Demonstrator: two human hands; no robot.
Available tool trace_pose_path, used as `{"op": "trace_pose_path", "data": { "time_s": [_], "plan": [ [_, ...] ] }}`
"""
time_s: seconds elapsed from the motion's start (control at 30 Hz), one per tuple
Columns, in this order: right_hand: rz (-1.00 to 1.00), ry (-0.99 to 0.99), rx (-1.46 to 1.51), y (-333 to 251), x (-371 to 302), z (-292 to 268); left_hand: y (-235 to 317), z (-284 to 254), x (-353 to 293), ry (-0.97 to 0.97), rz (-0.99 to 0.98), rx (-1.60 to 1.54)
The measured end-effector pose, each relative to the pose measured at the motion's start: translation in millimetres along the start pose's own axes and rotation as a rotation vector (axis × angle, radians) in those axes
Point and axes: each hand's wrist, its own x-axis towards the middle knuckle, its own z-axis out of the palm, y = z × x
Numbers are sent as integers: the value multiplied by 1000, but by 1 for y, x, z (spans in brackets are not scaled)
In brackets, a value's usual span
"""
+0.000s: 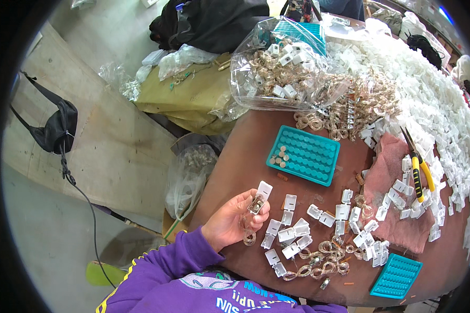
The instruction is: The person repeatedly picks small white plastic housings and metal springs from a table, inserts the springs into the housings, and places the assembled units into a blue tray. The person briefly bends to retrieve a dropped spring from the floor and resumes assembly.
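My left hand [236, 216] is closed around a small open battery case [265, 190] with a white lid and metal contacts inside. A loop of thin clear wire [249, 238] hangs below my fingers. Just right of the hand, several open white cases [290, 202] lie scattered on the brown table. Small coils of copper-coloured wire [329, 267] lie among and below them. Beyond the hand sits a teal tray [326, 151] with rows of round pockets; several button cells [282, 151] rest at its left side. My right hand is out of view.
Yellow-and-black pliers [417, 176] lie on a pink cloth [384, 180] at right. A great heap of white cases [428, 94] covers the far right. Farther back is a clear bag [245, 78] of wire coils. Another teal tray [395, 276] lies near the front edge.
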Motion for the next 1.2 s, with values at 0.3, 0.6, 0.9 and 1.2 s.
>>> {"op": "trace_pose_path", "data": {
  "time_s": [0.3, 0.6, 0.9, 1.2],
  "plan": [
    [4, 6, 16, 2, 2, -6, 0, -8, 0, -73, -19, -59],
    [-2, 1, 23, 2, 3, -11, -1, -7, 3, -92, -3, -18],
    [-14, 4, 31, 3, 3, -15, 1, -7, 2, -81, -22, -47],
    [-97, -2, 45, 22, -11, -17, -3, -12, 0, 61, 14, 48]
  ]
}}
